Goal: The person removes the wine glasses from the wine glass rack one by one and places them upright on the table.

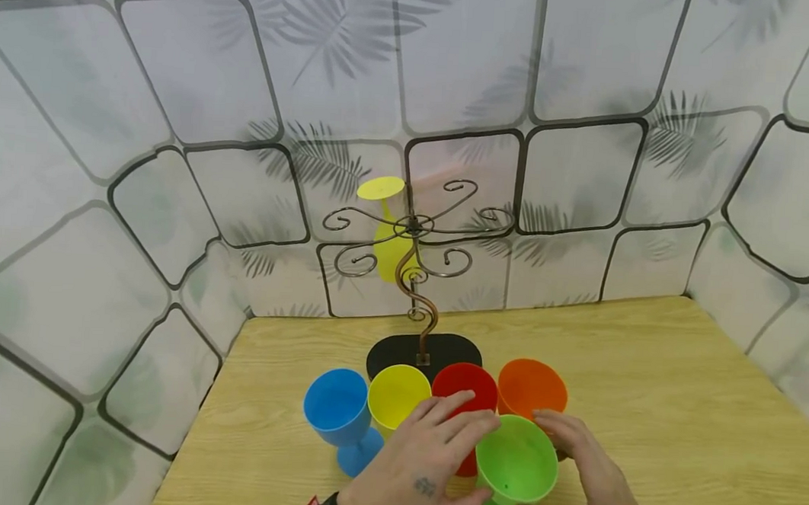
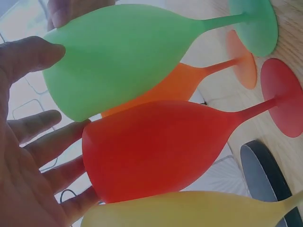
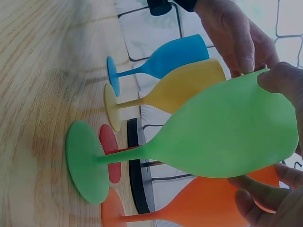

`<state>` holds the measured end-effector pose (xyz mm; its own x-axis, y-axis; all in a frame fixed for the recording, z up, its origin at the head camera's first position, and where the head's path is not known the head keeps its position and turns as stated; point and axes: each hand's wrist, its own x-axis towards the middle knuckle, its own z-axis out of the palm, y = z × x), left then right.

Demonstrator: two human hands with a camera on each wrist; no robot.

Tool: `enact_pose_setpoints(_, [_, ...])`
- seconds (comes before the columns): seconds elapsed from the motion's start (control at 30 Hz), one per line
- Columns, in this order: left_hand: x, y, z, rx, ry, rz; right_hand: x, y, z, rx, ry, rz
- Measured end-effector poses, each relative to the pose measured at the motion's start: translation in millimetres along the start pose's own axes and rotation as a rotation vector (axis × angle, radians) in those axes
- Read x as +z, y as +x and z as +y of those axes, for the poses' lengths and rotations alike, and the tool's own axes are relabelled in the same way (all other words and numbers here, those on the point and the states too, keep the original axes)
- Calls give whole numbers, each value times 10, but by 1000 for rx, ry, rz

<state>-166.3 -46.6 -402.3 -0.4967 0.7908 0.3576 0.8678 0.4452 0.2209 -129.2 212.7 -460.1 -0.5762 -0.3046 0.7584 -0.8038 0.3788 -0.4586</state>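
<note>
A green goblet stands nearest on the wooden table, its foot down on the surface. My left hand holds the bowl's left side between thumb and index finger; its other fingers spread over the rim of a red goblet. On the opposite side, my right hand grips the green bowl with thumb and fingers, close to an orange goblet. A yellow goblet and a blue goblet stand upright to the left.
Behind the goblets, a metal rack with curled arms rises from a black base. Another yellow goblet hangs upside down on its left side. Patterned cloth walls surround the table.
</note>
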Motion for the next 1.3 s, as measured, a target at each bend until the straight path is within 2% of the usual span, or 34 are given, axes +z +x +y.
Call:
enact_pose_setpoints(0.17, [8,-4,5,16,32,5,6,-32,5,16,-15,-14])
enact_pose_setpoints(0.3, [-62,-21,7,30,50,46,8,-55,-3,28,-35,-21])
enact_pose_setpoints(0.4, [-190,-58,1,33,42,115,9,-70,-31,62,-77,-24])
enact_pose_setpoints(0.53, [-407,-114,-46,11,31,261,5,-74,-71,109,-141,-19])
enact_pose_setpoints(0.63, [-562,-177,-112,-24,40,362,9,-79,-74,109,-160,-11])
enact_pose_setpoints(0.77, [-723,-273,-234,-90,-17,431,12,-82,-29,67,-135,12])
enact_pose_setpoints(0.9, [-801,-316,-388,-185,-144,459,-30,-85,25,42,-102,54])
enact_pose_setpoints(0.97, [-816,-327,-469,-224,-176,474,-60,-85,46,27,-91,81])
enact_pose_setpoints(1.1, [-864,-350,-623,-288,-191,503,-118,-81,52,17,-98,138])
enact_pose_setpoints(1.2, [-914,-357,-751,-315,-181,514,-154,-65,28,23,-113,172])
enact_pose_setpoints(1.3, [-958,-357,-881,-337,-166,513,-177,-22,6,-5,-108,190])
